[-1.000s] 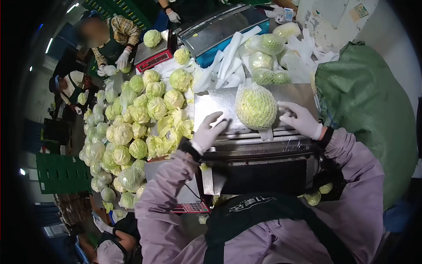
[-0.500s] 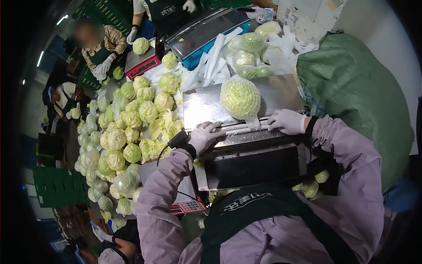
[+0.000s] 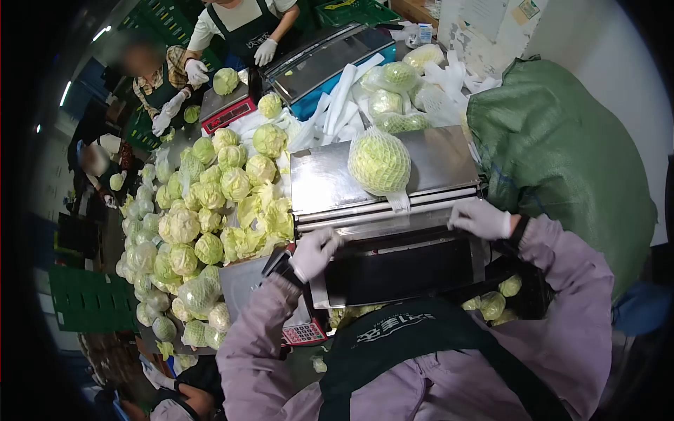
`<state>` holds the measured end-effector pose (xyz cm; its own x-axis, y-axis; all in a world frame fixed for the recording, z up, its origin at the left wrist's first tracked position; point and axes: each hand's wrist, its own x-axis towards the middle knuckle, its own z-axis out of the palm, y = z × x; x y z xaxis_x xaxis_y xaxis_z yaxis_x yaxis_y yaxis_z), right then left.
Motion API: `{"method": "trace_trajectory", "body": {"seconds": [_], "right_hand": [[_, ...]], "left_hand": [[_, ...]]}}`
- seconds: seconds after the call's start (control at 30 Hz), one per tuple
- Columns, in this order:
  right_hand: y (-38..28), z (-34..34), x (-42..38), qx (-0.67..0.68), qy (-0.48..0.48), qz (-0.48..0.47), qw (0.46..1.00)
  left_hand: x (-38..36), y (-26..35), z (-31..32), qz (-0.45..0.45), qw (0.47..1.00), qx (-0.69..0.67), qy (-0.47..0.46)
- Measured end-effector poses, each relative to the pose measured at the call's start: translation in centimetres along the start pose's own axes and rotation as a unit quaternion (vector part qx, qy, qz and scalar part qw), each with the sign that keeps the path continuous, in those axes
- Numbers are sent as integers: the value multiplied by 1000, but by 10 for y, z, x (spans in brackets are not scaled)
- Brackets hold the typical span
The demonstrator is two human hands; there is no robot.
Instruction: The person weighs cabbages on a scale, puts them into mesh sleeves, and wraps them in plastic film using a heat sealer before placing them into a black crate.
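A cabbage in a white foam net (image 3: 379,161) rests on the steel top of a wrapping machine (image 3: 449,158), the net's tail hanging toward the rollers (image 3: 435,200). A glossy sheet of clear plastic film (image 3: 393,228) spans the front of the machine, between my hands. My left hand (image 3: 316,254), white-gloved and slightly blurred, has its fingers curled at the film's left end. At the right end my right hand (image 3: 481,219), also gloved, has thumb and fingers pinched together. Just below both hands lies the dark front plate (image 3: 404,270) of the machine.
Many cabbages (image 3: 210,189), some netted, are heaped on the left. A red-keyed scale (image 3: 303,333) sits by my left forearm. A bulging green sack (image 3: 562,154) stands at the right. Co-workers stand across the table, near another scale (image 3: 228,116) and a second wrapping machine (image 3: 330,59).
Both hands have moved from the rollers toward my body, and the film between them has come along. The netted cabbage stays on the steel top. A co-worker opposite has leaned in closer.
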<state>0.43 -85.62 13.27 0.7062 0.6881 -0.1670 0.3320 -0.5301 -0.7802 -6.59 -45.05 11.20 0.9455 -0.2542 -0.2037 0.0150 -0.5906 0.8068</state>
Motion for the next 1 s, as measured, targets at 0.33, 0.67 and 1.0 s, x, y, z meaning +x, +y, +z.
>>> {"method": "trace_trajectory", "body": {"seconds": [0.33, 0.67, 1.0], "right_hand": [[-86, -126, 107, 240, 126, -189, 944], [50, -48, 183, -314, -29, -160, 935], [33, -27, 180, 10, -62, -116, 991]], "left_hand": [[84, 105, -118, 147, 821, -544, 95], [190, -10, -19, 135, 943, 301, -49], [165, 2, -19, 164, 969, 145, -112]]}}
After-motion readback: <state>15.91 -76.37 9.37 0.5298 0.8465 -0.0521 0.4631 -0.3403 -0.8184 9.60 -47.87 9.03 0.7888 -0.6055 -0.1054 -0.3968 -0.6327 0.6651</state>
